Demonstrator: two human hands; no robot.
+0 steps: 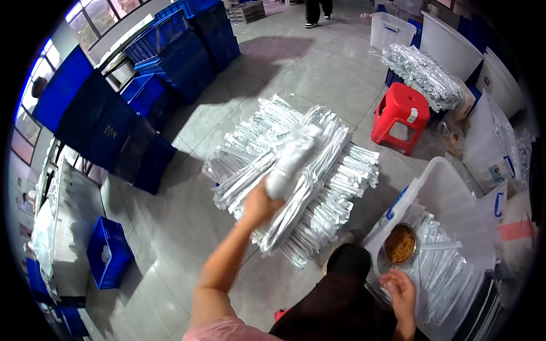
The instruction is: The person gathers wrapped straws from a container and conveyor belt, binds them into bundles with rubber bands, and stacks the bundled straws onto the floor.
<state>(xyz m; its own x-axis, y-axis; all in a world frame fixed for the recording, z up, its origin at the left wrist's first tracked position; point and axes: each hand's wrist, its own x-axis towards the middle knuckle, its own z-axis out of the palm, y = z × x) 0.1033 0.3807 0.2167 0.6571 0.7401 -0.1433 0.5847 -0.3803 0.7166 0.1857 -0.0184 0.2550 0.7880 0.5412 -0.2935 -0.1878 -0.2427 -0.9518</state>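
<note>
My left hand (pixel 263 203) is closed around one end of a bundle of long silver-white foil packets (pixel 287 165), blurred by motion. The bundle is over a broad stack of similar packets (pixel 335 196), layered crosswise. At the lower right, my right hand (pixel 401 288) has loosely bent fingers, with nothing visible in them. It is just below a round metal bowl (pixel 400 243) of small yellow-orange things that look like rubber bands. The bowl is at the near side of a large white plastic bin (pixel 449 182), where more long packets (pixel 441 267) lie.
A red stool (pixel 400 116) stands beyond the bin, beside a heap of silver packets (pixel 424 74). Blue crates (pixel 182 57) are stacked at the upper left, and a small blue crate (pixel 109 253) sits on the floor. A person's legs (pixel 317 11) show at the far top.
</note>
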